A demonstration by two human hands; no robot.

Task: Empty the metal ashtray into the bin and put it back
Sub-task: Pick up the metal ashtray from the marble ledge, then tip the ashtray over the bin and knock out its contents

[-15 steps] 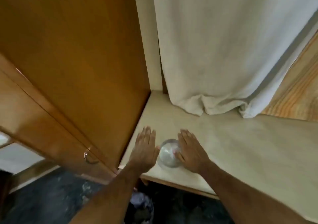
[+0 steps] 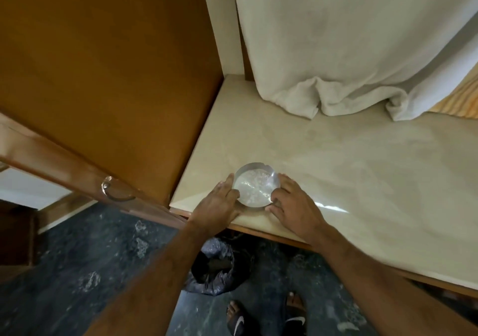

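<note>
A round metal ashtray [image 2: 255, 185] with pale ash in it sits near the front left corner of the cream tabletop [image 2: 349, 170]. My left hand [image 2: 219, 204] touches its left rim and my right hand [image 2: 292, 201] touches its right rim, fingers curled around the sides. The ashtray rests on the table. Below the table edge, on the floor, stands the bin [image 2: 214, 268] lined with a black bag, partly hidden by my left forearm.
A brown wooden cupboard [image 2: 108, 77] with a metal handle [image 2: 116, 192] stands close on the left. A white cloth [image 2: 336, 51] hangs onto the back of the table. My feet in black sandals [image 2: 266, 317] stand on the dark floor by the bin.
Both hands have closed in from flat beside the ashtray to cupping its rim. The view has tilted down, showing the bin and my feet.
</note>
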